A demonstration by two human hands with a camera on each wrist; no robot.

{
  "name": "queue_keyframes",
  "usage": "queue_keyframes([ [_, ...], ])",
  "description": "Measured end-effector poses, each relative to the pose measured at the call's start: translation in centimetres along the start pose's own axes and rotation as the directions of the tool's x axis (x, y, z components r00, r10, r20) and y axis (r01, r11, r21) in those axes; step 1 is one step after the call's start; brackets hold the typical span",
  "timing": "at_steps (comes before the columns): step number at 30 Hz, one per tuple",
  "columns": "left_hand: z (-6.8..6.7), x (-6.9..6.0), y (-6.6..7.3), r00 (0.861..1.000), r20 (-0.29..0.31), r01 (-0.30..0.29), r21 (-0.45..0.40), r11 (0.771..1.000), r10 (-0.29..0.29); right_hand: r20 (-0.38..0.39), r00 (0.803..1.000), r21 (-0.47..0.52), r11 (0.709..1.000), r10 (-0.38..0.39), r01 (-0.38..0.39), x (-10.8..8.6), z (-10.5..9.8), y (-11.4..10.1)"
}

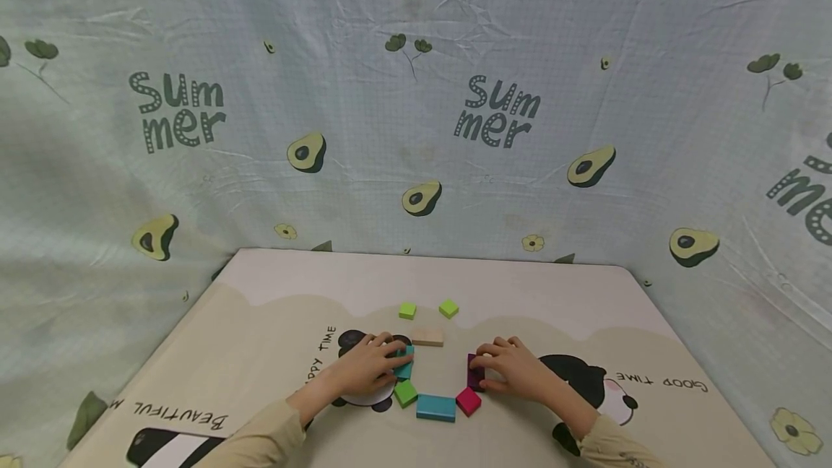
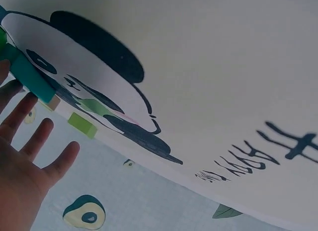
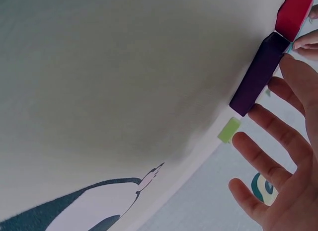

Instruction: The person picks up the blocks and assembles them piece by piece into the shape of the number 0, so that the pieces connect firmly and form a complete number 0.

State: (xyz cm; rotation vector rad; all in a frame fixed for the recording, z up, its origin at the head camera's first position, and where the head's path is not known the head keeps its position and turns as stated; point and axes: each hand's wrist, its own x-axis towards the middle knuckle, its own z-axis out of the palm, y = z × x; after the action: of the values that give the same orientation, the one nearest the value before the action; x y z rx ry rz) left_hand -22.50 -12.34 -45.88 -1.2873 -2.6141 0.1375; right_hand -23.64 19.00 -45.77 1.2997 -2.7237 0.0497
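My left hand holds an upright-running teal block on the left side of a ring of blocks; its thumb is out of sight in the left wrist view. Opposite, my right hand pinches a purple block between thumb and fingers. Below the teal block sits a green cube, turned at an angle. A second teal block lies across the near side. Between it and the purple block is a red cube. A plain wooden block lies across the far side.
Two lime green cubes stand apart beyond the wooden block. Printed pandas and lettering cover parts of the pale table mat. A patterned cloth hangs behind the table's far edge.
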Motion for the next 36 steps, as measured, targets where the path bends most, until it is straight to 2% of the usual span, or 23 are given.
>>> queue_keyframes([
  [7, -0.1, 0.1, -0.2, 0.998, -0.047, -0.035, 0.001, 0.999, 0.035, 0.042, 0.997, 0.097, 0.993, 0.059, -0.063, 0.0, -0.1, 0.0],
  [17, -0.5, 0.3, 0.0, 0.999, -0.026, -0.036, 0.028, 0.999, 0.037, 0.069, 0.994, 0.133, 0.987, 0.080, -0.089, 0.4, -0.2, 0.3],
  [22, -0.9, 0.3, 0.2, 0.999, -0.014, -0.035, 0.024, 0.999, 0.035, 0.070, 0.995, 0.127, 0.989, 0.068, -0.077, 0.5, -0.4, 0.3],
  [28, -1.3, 0.5, 0.5, 1.000, 0.013, -0.018, 0.001, 1.000, 0.018, 0.028, 0.999, 0.111, 0.993, 0.035, -0.038, 0.8, -0.3, 0.6],
  [36, -1.2, 0.6, 0.6, 0.999, 0.032, -0.019, 0.031, 0.999, 0.018, -0.079, 0.996, 0.091, 0.995, 0.047, -0.040, 2.3, 0.2, 1.8],
])
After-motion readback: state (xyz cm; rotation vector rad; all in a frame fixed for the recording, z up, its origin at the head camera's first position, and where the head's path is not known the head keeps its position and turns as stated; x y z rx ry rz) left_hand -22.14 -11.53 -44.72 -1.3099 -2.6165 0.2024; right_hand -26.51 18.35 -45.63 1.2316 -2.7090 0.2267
